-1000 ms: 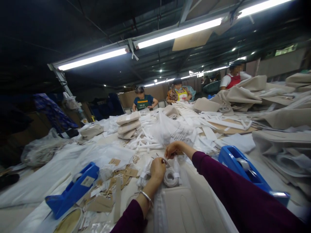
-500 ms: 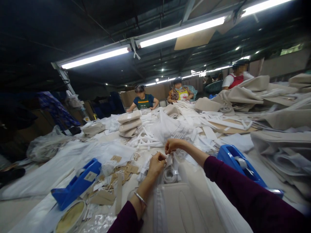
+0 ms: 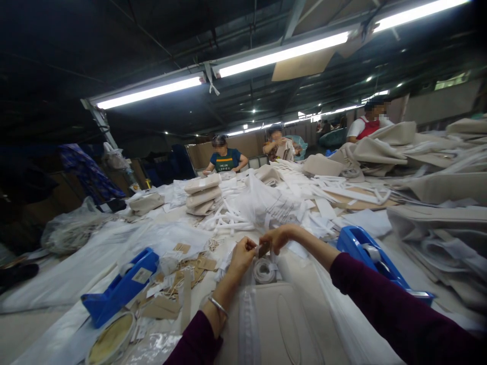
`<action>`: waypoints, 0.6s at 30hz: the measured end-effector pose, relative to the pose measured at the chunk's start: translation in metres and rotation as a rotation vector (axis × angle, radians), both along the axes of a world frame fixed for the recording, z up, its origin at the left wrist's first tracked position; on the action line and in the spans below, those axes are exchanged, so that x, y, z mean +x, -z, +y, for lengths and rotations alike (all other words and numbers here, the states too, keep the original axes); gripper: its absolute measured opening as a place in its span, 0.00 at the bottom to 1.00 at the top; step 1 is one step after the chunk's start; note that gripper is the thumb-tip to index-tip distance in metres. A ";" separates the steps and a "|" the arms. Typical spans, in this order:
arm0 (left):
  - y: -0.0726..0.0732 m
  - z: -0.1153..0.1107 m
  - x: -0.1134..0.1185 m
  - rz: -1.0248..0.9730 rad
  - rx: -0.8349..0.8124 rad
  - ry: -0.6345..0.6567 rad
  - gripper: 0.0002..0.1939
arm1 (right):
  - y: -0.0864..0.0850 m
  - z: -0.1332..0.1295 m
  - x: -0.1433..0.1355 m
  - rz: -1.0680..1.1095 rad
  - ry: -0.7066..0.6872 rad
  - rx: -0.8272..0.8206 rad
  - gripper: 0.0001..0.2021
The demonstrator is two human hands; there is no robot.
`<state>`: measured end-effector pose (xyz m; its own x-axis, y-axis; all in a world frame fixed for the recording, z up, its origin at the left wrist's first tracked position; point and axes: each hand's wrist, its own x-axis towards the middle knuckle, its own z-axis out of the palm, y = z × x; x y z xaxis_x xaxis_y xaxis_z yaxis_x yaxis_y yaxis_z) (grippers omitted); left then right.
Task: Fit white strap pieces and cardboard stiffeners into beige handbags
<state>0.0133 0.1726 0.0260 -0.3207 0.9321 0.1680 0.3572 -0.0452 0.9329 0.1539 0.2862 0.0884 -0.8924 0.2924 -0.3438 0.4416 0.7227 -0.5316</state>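
My left hand (image 3: 242, 255), a bracelet on its wrist, is closed in a pinch; what is between its fingertips is too small to make out. Close beside it, my right hand (image 3: 277, 237) has its fingers closed on a small brown cardboard tag (image 3: 263, 249). Just below the tag is a rolled-up white strap (image 3: 264, 271), at the far end of a folded beige fabric piece (image 3: 276, 314). This piece lies in front of me with an oval outline on its top and a clear plastic strip along its left side.
Blue tape dispensers stand left (image 3: 122, 286) and right (image 3: 375, 258). Loose brown tags (image 3: 163, 308) with strings lie left, near a tape roll (image 3: 110, 337). White tubes, plastic bags and beige fabric stacks (image 3: 203, 195) cover the table beyond. Several co-workers (image 3: 225, 159) are across it.
My right hand has come down and turned, its fingers now pointing toward the left hand, with the brown tag showing between them. My left hand has shifted slightly left. A co-worker opposite has raised some fabric.
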 end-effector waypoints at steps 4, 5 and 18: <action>-0.003 -0.001 -0.001 -0.050 0.068 -0.003 0.07 | 0.014 -0.003 0.005 0.152 0.086 0.110 0.12; -0.004 -0.001 -0.001 -0.109 0.077 -0.004 0.08 | 0.018 -0.003 0.006 0.208 0.110 0.108 0.10; -0.025 -0.016 -0.006 -0.605 0.043 -0.194 0.14 | 0.033 -0.021 -0.009 0.443 0.364 0.351 0.06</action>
